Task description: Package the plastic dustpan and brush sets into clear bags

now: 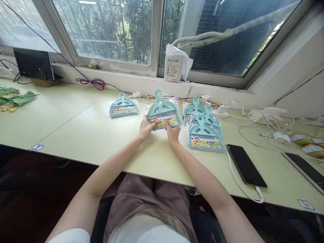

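Observation:
Between my two hands is a mint-green dustpan and brush set [162,107] in a clear plastic bag, its handle pointing away from me. My left hand [147,126] grips its lower left corner, thumb on the printed label. On the lower right, my right hand [173,131] holds it the same way, thumb over the front. Another packed dustpan set [123,107] lies on the table to the left. To the right, several more overlap in a group, the nearest dustpan set [205,136] lying in front.
A black phone [246,165] with a white cable lies at the right, near a second phone [307,170]. White chargers and cords [280,136] spread behind them. A paper-wrapped pack [174,65] stands on the window sill. Green leafy pieces [17,98] and a tablet [34,64] are at the left.

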`<state>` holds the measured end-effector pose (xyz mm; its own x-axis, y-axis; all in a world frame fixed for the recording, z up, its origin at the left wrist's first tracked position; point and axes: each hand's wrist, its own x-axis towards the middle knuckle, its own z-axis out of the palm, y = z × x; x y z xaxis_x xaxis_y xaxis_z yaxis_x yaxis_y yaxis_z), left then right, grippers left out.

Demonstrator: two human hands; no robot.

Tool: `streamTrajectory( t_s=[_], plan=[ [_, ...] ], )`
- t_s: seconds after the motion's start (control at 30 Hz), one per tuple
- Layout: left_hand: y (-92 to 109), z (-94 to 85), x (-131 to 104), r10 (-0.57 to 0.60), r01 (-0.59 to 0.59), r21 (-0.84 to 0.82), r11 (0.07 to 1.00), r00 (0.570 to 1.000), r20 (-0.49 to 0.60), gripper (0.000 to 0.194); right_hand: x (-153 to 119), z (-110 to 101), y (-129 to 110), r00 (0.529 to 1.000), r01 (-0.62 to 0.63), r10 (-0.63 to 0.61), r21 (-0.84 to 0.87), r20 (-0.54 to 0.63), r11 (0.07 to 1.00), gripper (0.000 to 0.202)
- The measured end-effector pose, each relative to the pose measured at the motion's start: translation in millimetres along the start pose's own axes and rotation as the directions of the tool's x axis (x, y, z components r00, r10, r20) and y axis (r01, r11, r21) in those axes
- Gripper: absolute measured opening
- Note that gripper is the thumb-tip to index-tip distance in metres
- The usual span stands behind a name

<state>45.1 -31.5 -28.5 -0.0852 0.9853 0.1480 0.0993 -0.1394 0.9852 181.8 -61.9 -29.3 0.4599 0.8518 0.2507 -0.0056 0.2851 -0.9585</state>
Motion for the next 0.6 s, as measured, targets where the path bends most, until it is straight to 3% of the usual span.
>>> streamTrajectory(
  t_s=[0.2, 0.43, 0.6],
  plan=[
    [3.6, 0.7, -1.1, 0.041, -0.041, 0.003, 0.999, 0.999, 0.028, 0.063, 5.2, -1.8, -3.3, 0.998, -0.052, 0.053, 0.043, -0.023, 0.998, 0.032],
    [4.2, 0.2, 0.4, 0.097, -0.097, -0.005, 0.995, 0.995, 0.013, 0.057, 9.3, -2.1, 0.8, 0.977, -0.205, 0.215, 0.23, -0.018, 0.951, 0.041],
    [8.3, -0.7, 0.7, 0.116, -0.114, -0.077, 0.99, 0.993, 0.026, 0.057, 11.1, -2.9, 3.6, 0.966, -0.25, 0.257, 0.323, 0.024, 0.913, 0.045]
  ],
)
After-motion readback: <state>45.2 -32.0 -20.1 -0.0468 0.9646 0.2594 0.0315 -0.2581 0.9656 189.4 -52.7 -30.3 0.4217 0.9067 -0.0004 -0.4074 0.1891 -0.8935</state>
